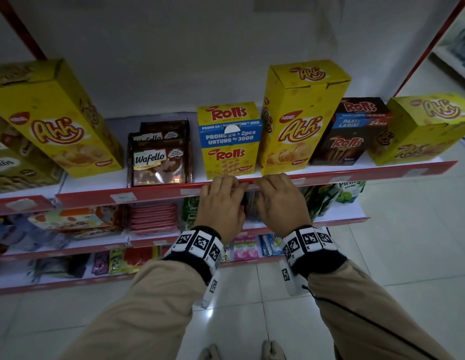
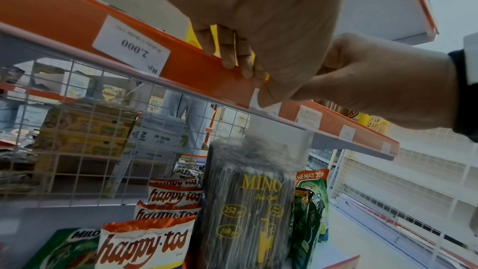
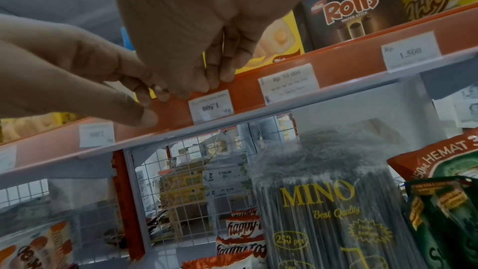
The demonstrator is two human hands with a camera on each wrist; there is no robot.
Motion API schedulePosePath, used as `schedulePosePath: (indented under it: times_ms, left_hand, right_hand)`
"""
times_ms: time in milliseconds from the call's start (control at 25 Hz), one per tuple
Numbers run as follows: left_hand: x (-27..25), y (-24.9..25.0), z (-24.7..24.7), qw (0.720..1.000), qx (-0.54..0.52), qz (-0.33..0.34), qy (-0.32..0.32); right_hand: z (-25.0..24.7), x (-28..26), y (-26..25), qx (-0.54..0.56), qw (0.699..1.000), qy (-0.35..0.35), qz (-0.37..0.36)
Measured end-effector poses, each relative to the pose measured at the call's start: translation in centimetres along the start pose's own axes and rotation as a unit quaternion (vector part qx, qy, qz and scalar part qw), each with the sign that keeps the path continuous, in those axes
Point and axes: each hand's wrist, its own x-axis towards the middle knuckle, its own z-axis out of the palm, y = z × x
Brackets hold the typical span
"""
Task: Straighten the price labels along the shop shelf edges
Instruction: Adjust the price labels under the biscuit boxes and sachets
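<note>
Shelf edge (image 1: 153, 194): both hands pinch upside-down label (image 3: 211, 105).

Two tan sleeves (image 1: 158, 302) end in black cuffs (image 1: 200, 266). White wristbands (image 1: 197, 242) with black square codes wrap both wrists.

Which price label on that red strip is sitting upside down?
The 1.500 label right under the right hand fingertips: its digits read inverted. The Rp 10.000 label and the other 1.500 label read upright.
</note>
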Motion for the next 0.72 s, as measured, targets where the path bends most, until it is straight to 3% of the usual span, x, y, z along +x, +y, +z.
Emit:
schedulePosePath:
  times_ms: [320, 480, 720]
  left_hand:
    - [0.0, -0.2, 0.2, 1.000, 0.011, -0.014, -0.014]
    - [-0.2, 0.0, -0.1, 0.999, 0.030, -0.021, -0.001]
    - [0.3, -0.7, -0.8, 0.999, 0.025, -0.024, -0.005]
  right_hand:
    - [0.6, 0.4, -0.6, -0.054, 0.999, 0.006, 0.006]
    - [0.8, 0.6, -1.0, -0.086, 0.996, -0.025, 0.014]
    - [-0.6, 2.1, 0.4, -0.029, 0.996, -0.069, 0.039]
